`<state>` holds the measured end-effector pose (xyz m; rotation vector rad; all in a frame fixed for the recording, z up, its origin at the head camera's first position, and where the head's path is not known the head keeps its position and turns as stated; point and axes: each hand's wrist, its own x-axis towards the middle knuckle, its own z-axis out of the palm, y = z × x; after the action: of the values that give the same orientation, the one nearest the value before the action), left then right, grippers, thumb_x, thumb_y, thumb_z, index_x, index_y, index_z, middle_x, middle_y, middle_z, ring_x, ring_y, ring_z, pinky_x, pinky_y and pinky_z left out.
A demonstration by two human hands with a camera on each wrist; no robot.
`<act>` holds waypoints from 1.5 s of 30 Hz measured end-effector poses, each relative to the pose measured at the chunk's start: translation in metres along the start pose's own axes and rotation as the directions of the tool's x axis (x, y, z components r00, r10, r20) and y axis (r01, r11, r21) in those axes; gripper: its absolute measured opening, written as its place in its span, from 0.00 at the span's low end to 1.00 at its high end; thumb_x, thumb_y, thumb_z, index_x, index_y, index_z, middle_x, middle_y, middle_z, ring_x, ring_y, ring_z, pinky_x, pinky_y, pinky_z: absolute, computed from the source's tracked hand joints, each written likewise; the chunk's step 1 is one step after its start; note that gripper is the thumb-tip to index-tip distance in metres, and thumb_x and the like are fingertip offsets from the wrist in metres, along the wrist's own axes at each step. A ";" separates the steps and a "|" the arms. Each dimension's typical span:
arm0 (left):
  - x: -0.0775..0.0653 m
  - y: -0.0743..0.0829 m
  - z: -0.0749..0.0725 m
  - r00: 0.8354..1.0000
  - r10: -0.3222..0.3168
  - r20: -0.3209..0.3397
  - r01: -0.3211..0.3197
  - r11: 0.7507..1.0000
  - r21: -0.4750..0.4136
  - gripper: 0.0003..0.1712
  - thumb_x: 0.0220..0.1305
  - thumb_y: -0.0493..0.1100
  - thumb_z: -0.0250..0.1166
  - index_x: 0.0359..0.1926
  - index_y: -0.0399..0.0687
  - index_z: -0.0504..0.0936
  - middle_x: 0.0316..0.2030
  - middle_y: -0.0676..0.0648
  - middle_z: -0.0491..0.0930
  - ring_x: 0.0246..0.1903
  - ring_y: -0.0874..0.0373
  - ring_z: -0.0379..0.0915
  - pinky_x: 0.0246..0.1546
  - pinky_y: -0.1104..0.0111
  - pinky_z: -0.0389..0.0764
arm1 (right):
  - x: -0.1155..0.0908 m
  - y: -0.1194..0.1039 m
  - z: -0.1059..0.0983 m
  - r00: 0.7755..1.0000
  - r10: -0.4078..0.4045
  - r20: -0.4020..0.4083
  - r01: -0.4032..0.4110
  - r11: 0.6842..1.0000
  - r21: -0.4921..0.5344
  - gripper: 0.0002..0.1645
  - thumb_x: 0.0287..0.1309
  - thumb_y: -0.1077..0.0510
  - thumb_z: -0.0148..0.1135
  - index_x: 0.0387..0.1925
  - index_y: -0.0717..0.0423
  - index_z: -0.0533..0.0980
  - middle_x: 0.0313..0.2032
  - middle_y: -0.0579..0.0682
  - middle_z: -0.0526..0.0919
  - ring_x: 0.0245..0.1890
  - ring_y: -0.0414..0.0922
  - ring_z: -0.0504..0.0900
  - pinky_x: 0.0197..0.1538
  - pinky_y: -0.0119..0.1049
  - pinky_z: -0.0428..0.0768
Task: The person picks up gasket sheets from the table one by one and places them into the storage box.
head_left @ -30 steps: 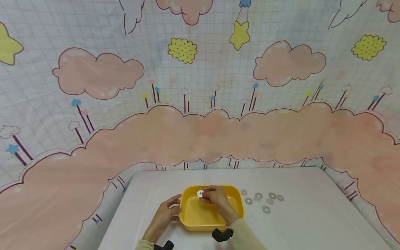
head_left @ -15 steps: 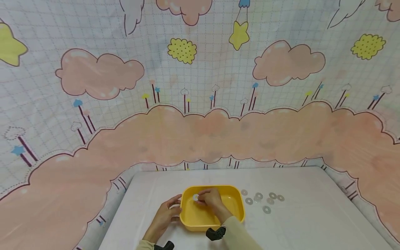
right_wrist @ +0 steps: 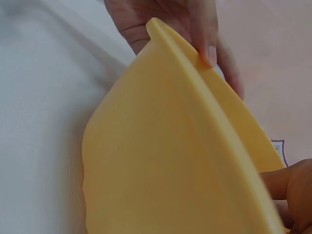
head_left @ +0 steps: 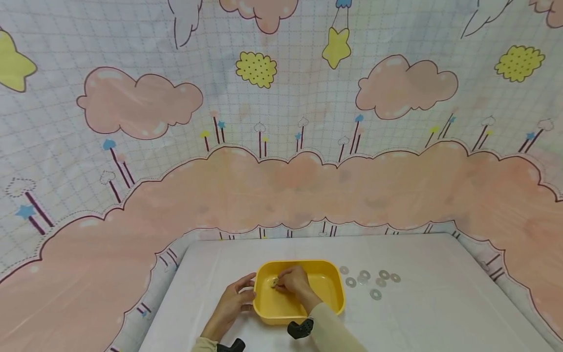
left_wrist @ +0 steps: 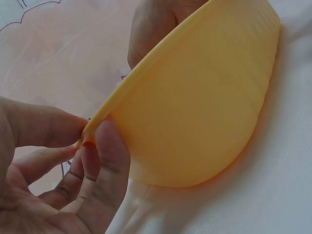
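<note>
A yellow rectangular plastic basin stands on the white table. My left hand holds its left rim; the left wrist view shows the thumb and fingers on either side of that rim. Inside the basin, toward its left end, my right hand pinches a small washer between thumb and fingertips. That washer is tilted and partly covered by the fingers. In the right wrist view the basin wall hides most of the right hand and the washer.
Several flat washers lie scattered on the white table just right of the basin, some overlapping. Behind the table hangs a printed cloth with clouds and stars. Each wrist carries a black device.
Inside the basin, my right hand has shifted left and slightly down with the washer, which has turned from facing the camera to a tilt. My left hand stays on the rim.
</note>
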<state>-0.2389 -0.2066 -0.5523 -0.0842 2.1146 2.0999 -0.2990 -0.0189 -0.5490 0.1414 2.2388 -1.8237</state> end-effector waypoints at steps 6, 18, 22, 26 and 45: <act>0.002 0.001 0.000 1.000 -0.009 -0.013 0.009 1.000 0.001 0.37 0.59 0.31 0.60 0.70 0.36 0.64 0.55 0.37 0.70 0.33 0.60 0.74 0.30 0.65 0.82 | -0.004 -0.004 -0.004 1.000 -0.010 -0.023 0.009 0.998 -0.059 0.07 0.56 0.69 0.64 0.37 0.67 0.81 0.29 0.55 0.84 0.24 0.42 0.84 0.31 0.33 0.85; 0.003 0.003 0.000 0.999 -0.026 -0.021 0.026 1.000 0.003 0.38 0.58 0.31 0.62 0.71 0.37 0.64 0.53 0.39 0.70 0.33 0.61 0.74 0.31 0.64 0.82 | -0.023 -0.019 -0.033 0.992 -0.120 0.025 0.121 0.992 -0.028 0.12 0.60 0.64 0.63 0.44 0.68 0.79 0.34 0.55 0.83 0.29 0.44 0.86 0.36 0.37 0.87; 0.002 0.003 0.000 0.999 -0.030 -0.023 0.030 1.000 0.002 0.38 0.57 0.31 0.62 0.71 0.37 0.64 0.53 0.39 0.70 0.33 0.60 0.74 0.31 0.64 0.82 | -0.029 -0.023 -0.045 0.986 -0.164 0.038 0.165 0.986 -0.023 0.14 0.61 0.64 0.62 0.46 0.69 0.79 0.35 0.57 0.83 0.30 0.44 0.86 0.36 0.36 0.87; 0.004 0.001 0.000 0.999 -0.033 -0.025 0.034 0.999 0.009 0.38 0.58 0.31 0.61 0.70 0.36 0.64 0.53 0.39 0.71 0.33 0.60 0.74 0.31 0.63 0.82 | -0.035 -0.025 -0.058 0.977 -0.209 0.037 0.210 0.977 -0.019 0.16 0.62 0.64 0.61 0.48 0.70 0.78 0.38 0.61 0.84 0.32 0.45 0.86 0.38 0.38 0.87; 0.004 0.003 -0.002 0.999 -0.038 -0.002 0.038 0.999 0.008 0.38 0.58 0.33 0.62 0.71 0.37 0.64 0.52 0.40 0.71 0.35 0.58 0.75 0.31 0.65 0.83 | -0.056 -0.035 -0.120 0.961 -0.253 -0.113 0.255 0.967 0.002 0.11 0.60 0.65 0.64 0.44 0.62 0.81 0.40 0.59 0.84 0.34 0.49 0.88 0.37 0.38 0.87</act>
<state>-0.2432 -0.2078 -0.5501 -0.1249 2.1057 2.0703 -0.2693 0.0956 -0.4796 -0.0462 2.4148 -2.0087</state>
